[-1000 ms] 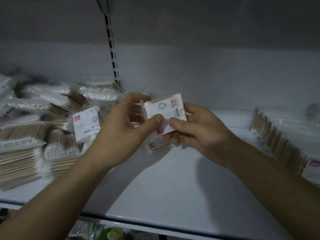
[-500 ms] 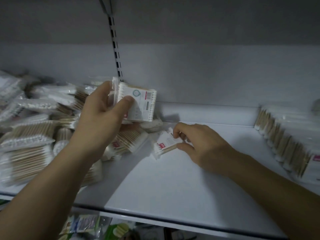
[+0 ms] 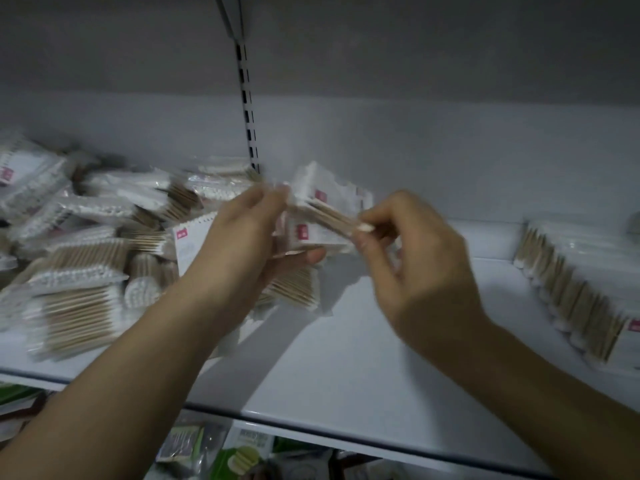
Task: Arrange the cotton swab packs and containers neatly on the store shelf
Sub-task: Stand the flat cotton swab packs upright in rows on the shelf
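Note:
Above the white shelf (image 3: 346,358), both hands hold small cotton swab packs (image 3: 322,216) with wooden sticks and red labels. My left hand (image 3: 249,247) grips the packs from the left, thumb underneath. My right hand (image 3: 415,258) pinches the right end of a pack between thumb and fingers. The image is blurred by motion, so I cannot tell how many packs are held. A messy pile of swab packs (image 3: 79,244) lies on the shelf's left side. A tidy row of packs (image 3: 581,296) stands at the right.
A slotted metal upright (image 3: 247,109) runs up the grey back wall behind the hands. Below the shelf's front edge, green and white packaged goods (image 3: 239,455) sit on a lower level. An upper shelf overhangs the top.
My right hand lifted a pack off the shelf and brought it up to the pack in my left hand. My left hand moved right to meet it.

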`<state>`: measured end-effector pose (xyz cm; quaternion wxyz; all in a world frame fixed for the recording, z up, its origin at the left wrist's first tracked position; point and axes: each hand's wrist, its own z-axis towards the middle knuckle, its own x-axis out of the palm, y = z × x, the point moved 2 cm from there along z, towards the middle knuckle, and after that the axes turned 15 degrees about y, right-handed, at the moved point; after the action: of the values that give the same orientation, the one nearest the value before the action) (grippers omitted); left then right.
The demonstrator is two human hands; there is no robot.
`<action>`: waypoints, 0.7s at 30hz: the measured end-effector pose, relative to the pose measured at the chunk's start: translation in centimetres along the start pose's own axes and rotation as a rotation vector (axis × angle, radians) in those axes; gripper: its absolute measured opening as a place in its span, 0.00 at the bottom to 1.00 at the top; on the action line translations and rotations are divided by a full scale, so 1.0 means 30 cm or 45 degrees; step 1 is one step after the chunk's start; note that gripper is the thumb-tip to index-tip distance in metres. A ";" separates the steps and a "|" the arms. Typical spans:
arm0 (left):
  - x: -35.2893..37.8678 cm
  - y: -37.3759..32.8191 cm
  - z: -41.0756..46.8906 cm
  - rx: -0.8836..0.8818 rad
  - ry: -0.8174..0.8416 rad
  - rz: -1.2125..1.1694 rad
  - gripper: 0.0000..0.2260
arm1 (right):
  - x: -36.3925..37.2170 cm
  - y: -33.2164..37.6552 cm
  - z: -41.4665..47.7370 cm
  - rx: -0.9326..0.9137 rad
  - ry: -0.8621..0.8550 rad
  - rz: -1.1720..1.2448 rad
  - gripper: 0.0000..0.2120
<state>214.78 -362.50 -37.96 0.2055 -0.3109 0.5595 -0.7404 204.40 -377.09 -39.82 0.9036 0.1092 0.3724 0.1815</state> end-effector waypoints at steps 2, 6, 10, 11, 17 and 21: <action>0.012 -0.011 -0.006 -0.030 0.114 -0.039 0.22 | 0.045 0.033 0.001 -0.113 0.079 -0.175 0.04; -0.044 -0.033 -0.010 0.160 -0.121 0.412 0.16 | 0.085 0.031 0.016 -0.046 0.185 0.096 0.07; -0.128 -0.069 -0.021 0.291 -0.288 0.618 0.24 | 0.176 -0.018 0.039 0.325 0.586 0.268 0.17; -0.142 -0.075 -0.027 0.298 -0.287 0.613 0.25 | 0.205 -0.019 0.039 0.318 0.727 0.226 0.19; -0.192 -0.077 -0.043 0.349 -0.328 0.790 0.20 | 0.198 -0.080 0.032 0.378 0.451 0.104 0.07; -0.191 -0.069 -0.050 0.394 -0.394 0.849 0.25 | 0.077 -0.061 0.021 0.512 0.196 1.009 0.07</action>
<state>217.97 -357.12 -37.56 0.5608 -0.1854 0.4741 -0.6529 206.81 -377.84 -41.45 0.6949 0.4028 0.3960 0.4451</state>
